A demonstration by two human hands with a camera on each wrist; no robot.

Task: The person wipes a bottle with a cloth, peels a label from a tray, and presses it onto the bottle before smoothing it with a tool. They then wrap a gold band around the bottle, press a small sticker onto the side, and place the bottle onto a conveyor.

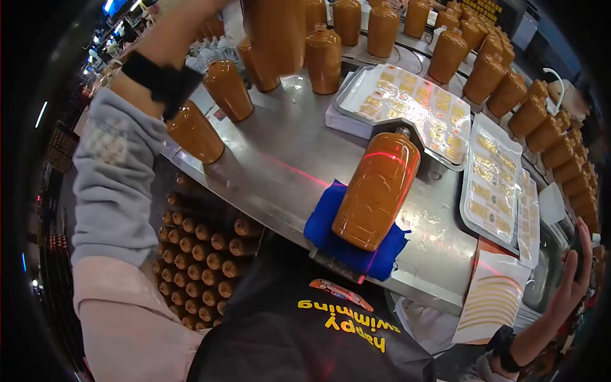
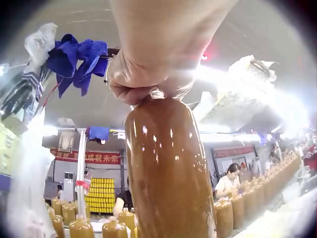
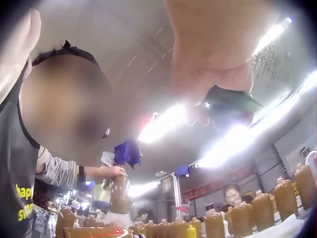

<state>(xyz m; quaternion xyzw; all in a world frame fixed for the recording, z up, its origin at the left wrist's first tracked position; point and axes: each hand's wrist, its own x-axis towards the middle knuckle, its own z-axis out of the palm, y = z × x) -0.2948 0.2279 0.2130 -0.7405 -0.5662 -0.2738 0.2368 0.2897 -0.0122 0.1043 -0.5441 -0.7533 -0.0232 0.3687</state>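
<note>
My left hand (image 2: 158,59) grips the neck of an upright brown bottle (image 2: 168,168), which hangs blurred at the top of the head view (image 1: 273,32); the hand is mostly cut off there. Below and to the right, another brown bottle (image 1: 379,191) lies tilted on a blue cloth (image 1: 318,219), its neck against a dark notched rest (image 1: 412,130); neither hand touches it. Far right, my right hand (image 1: 568,286) is raised beside the metal table. In the right wrist view its fingers hold a dark, flat object (image 3: 230,101), whose kind I cannot tell.
Trays of gold-patterned sheets (image 1: 407,102) (image 1: 493,184) lie right of the rest. Brown bottles (image 1: 226,92) stand at the table's left, and a curved row (image 1: 487,79) runs along the back and right. Many bottles (image 1: 200,251) sit below the table edge. A striped sheet (image 1: 496,296) overhangs the front.
</note>
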